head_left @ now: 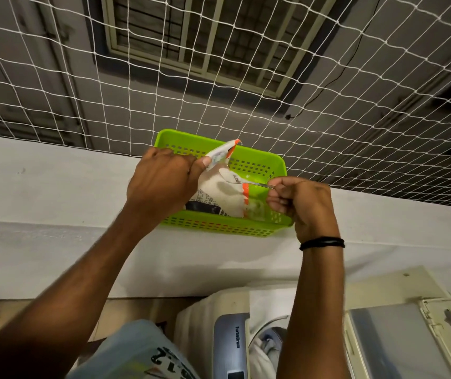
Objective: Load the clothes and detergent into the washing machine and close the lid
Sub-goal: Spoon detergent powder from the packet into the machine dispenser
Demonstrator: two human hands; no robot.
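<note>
A white and orange detergent packet (220, 194) stands in a bright green perforated basket (227, 227) on a white ledge. My left hand (164, 179) pinches the packet's torn top flap and holds it open. My right hand (299, 199) grips the handle of a metal spoon (242, 181), whose bowl carries white powder just above the packet's mouth. Below, the washing machine (229, 340) has its lid (399, 343) raised to the right, and white and blue clothes (264, 354) lie in the drum.
White netting (300, 77) stretches over the opening behind the ledge, with a barred window beyond it. The white ledge (55, 203) runs across the view. A person's light printed clothing (136, 354) shows at the bottom.
</note>
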